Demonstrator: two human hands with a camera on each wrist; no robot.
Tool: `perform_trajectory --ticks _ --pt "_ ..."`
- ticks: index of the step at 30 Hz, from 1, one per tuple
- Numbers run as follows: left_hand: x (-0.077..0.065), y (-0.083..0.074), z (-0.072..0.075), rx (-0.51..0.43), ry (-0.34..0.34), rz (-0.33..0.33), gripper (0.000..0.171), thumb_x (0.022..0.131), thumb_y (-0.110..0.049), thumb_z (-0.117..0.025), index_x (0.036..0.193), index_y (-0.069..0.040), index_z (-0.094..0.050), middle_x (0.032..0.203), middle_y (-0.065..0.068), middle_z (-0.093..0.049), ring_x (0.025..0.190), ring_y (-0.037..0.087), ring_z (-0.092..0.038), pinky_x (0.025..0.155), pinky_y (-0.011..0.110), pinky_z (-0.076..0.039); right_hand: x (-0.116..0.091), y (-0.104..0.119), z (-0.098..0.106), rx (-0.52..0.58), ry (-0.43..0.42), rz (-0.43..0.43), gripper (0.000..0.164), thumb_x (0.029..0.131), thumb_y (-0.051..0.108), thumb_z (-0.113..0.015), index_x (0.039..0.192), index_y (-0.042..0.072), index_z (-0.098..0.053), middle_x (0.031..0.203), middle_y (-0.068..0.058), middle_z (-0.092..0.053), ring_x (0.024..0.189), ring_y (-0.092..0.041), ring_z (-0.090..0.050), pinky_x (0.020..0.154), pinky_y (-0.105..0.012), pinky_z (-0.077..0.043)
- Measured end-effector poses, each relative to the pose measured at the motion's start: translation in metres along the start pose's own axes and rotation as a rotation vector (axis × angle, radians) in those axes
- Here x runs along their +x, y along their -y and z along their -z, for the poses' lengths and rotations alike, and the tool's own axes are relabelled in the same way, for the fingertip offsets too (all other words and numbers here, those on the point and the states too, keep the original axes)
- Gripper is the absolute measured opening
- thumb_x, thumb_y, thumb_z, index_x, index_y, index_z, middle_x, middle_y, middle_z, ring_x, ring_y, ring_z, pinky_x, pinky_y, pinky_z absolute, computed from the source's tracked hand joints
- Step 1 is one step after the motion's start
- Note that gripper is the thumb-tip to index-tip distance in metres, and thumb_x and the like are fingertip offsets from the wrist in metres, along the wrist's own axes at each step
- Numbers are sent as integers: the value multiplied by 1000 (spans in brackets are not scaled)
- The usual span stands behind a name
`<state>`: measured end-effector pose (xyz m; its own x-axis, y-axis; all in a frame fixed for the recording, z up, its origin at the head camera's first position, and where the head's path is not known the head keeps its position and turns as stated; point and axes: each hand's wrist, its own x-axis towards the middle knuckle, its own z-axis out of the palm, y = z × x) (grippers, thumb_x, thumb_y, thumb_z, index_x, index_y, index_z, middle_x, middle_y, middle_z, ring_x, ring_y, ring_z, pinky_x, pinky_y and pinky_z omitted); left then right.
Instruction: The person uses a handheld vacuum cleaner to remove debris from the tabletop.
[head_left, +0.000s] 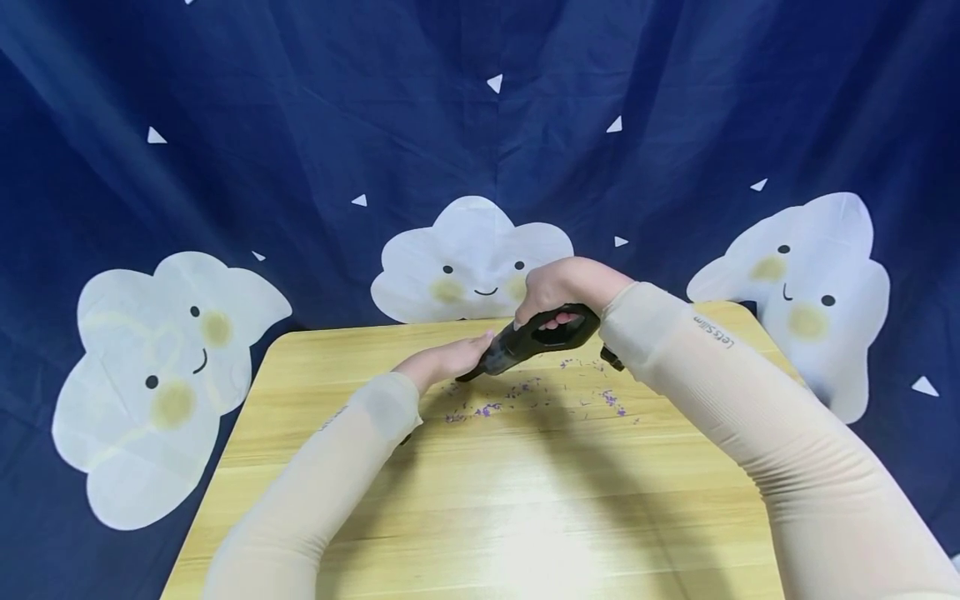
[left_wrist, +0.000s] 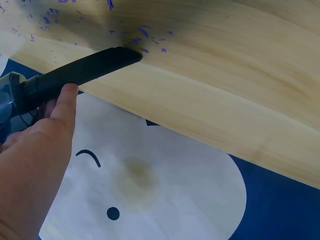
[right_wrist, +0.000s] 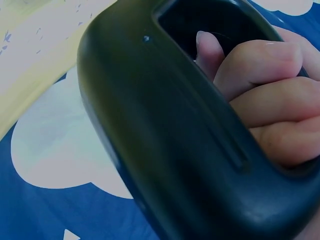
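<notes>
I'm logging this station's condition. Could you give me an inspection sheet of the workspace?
Surface: wood-grain table, bright glare towards its near edge.
Job's things: black vacuum, its nozzle angled down towards the tabletop.
Clutter: purple scraps scattered near the nozzle tip and off to the right.
Hands: right hand grips the vacuum's handle; left hand holds its nozzle end.
Cables: nothing seen.
Surroundings: blue curtain with white clouds behind.

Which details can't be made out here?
Head: purple scraps, too small to identify their material.
Head: black object, partly covered by the right sleeve.
Left wrist: left hand, most fingertips hidden behind the hand itself, grip unclear.
Right wrist: handheld vacuum, cut off by frame edges, nozzle outside.
</notes>
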<state>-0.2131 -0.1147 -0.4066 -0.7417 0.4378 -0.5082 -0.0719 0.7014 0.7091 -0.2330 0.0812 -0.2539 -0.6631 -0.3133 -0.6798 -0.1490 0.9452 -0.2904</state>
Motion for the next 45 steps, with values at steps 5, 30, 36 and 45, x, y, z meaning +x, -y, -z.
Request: perform_trajectory --ticks 5,30,36,45 --pt "-4 3 2 -9 8 37 75 102 -66 -8 162 -22 -16 168 5 -12 153 27 -9 123 50 -12 1 3 -2 6 16 7 35 92 35 -62 68 9 -64 60 2 -55 45 -7 -42 44 -20 -38" --pt "-23 14 4 5 4 101 75 103 -65 -10 161 -20 -21 167 9 -16 152 30 -12 122 51 -12 6 13 -9 13 50 21 37 92 39 -63 70 10 -65 63 2 -55 47 -8 -42 45 -21 -38" --pt "-27 16 1 8 -9 93 75 104 -63 -9 161 -16 -23 166 10 -19 152 30 -16 122 50 -14 6 14 -11 4 43 45 37 92 39 -64 71 8 -67 63 1 -57 47 -8 -42 45 -21 -38" --pt "-33 11 -4 -20 1 81 72 107 -56 -8 159 -9 -26 164 13 -23 151 31 -19 122 49 -15 3 14 -12 6 45 54 36 92 38 -65 72 8 -68 61 2 -56 48 -8 -41 47 -22 -38"
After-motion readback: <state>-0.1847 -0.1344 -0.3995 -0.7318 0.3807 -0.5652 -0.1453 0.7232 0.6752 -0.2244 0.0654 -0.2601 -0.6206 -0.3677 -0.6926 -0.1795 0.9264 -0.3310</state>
